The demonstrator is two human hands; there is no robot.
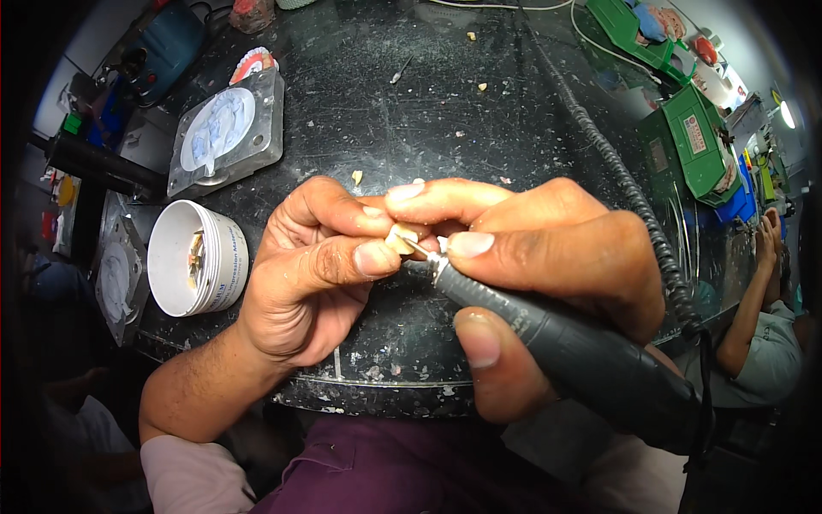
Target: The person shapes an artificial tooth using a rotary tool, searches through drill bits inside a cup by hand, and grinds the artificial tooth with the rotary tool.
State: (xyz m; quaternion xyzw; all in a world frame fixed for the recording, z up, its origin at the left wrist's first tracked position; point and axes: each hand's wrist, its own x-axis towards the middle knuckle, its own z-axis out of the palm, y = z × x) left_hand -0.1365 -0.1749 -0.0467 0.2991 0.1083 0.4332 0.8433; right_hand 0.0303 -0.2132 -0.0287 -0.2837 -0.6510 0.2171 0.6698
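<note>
My left hand (295, 274) pinches a small cream-yellow dental crown (399, 238) between thumb and fingertips, above the near part of the bench. In my right hand (569, 244) lies a dark grey rotary handpiece (556, 343), gripped like a pen with its nose pointing left. The thin metal bur (416, 248) at its tip reaches the crown and appears to touch it. Both hands' fingertips meet around the piece, so part of it is hidden. A small yellowish fragment (356, 177) rests on the bench just beyond my left hand.
A white tub (231, 265) with metal pieces inside stands left of my left hand. Behind it lies a metal flask half (274, 116) with plaster. The handpiece's coiled cord (612, 154) crosses the right side. Green bins (698, 141) and another person's arm (747, 330) are farther right.
</note>
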